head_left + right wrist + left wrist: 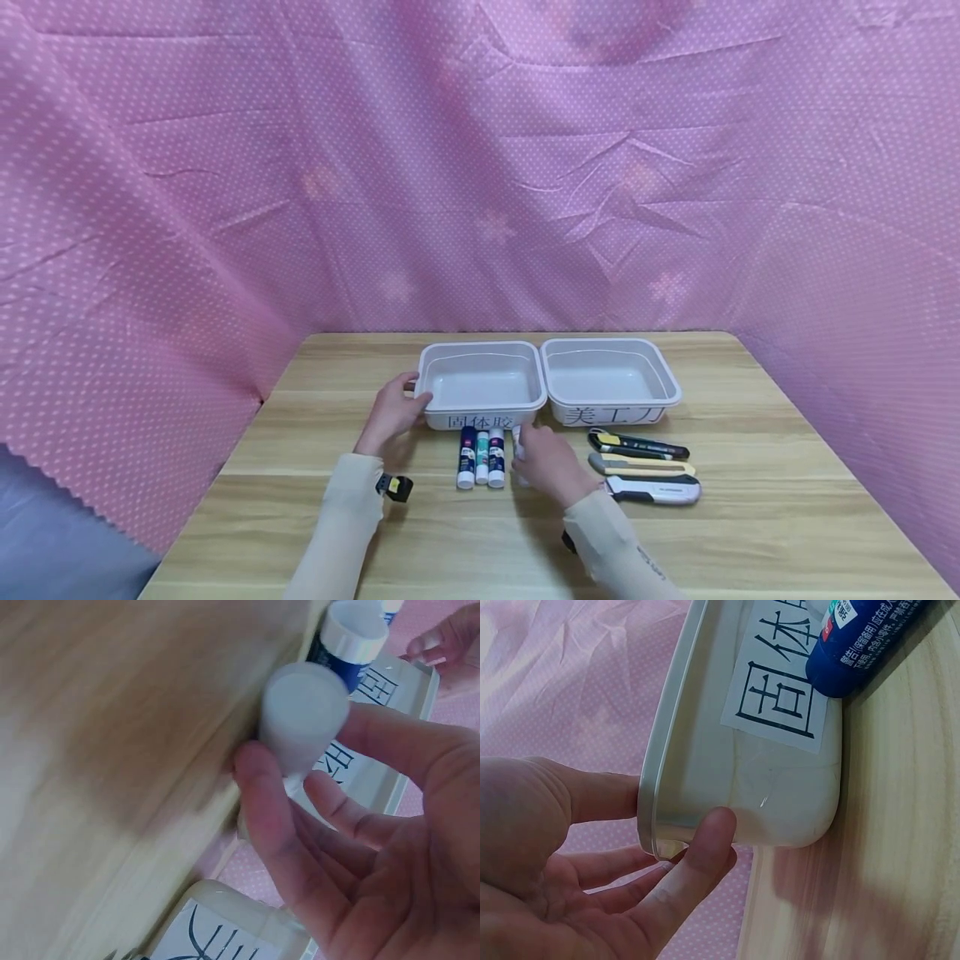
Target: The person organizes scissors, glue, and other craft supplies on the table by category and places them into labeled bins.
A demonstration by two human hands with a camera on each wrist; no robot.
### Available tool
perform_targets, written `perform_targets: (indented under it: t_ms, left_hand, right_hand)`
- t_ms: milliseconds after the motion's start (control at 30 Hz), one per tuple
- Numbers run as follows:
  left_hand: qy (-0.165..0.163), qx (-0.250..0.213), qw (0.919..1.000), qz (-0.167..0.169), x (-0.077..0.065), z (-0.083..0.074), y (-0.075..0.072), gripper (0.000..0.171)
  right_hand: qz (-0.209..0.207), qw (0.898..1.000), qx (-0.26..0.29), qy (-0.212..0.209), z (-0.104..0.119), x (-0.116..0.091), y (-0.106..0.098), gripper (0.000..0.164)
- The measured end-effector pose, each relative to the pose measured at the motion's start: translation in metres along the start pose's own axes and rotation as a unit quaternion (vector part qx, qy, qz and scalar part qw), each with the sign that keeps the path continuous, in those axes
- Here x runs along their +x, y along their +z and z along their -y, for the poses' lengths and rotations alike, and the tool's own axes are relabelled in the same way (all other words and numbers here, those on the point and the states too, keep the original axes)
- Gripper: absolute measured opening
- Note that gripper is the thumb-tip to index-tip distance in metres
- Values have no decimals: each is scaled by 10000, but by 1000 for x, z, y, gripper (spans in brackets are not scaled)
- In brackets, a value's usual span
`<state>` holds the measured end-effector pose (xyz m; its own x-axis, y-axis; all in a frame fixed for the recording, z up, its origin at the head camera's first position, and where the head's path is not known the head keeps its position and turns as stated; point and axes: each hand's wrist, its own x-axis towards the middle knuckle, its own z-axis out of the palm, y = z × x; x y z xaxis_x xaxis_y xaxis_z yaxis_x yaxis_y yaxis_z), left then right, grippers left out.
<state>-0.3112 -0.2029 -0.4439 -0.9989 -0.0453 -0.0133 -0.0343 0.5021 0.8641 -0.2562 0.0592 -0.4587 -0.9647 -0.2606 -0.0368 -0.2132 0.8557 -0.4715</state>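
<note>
A white plastic bin [480, 419] with a printed label on its front stands left of a second one. My left hand [395, 410] holds its left end, fingers at the rim [651, 787] and on the wall near the corner. In front of this bin, my right hand [553, 460] pinches a white glue stick [304, 712] between thumb and fingers, close to the tabletop. The hand covers most of that stick in the head view. Beside it lie a blue glue stick [497, 457], a smaller green one [482, 457] and another dark blue one [467, 457].
The second labelled white bin [671, 392] adjoins on the right. Before it lie a black and yellow utility knife [641, 446], a yellow one [645, 466] and a grey one [660, 490]. A pink dotted cloth [495, 167] hangs behind the wooden table [780, 500].
</note>
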Motion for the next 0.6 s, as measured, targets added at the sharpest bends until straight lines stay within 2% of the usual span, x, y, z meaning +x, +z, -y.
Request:
perform_targets:
  t_ms: [367,600]
  left_hand:
    - [-29,-36,10000,41,-1,0,0,57]
    - [-107,-44,9999,26,-1,1,0,58]
  right_hand:
    - [106,9991,132,382,-2,-4,-1,39]
    - [-185,9992,282,231,-2,-12,-1,28]
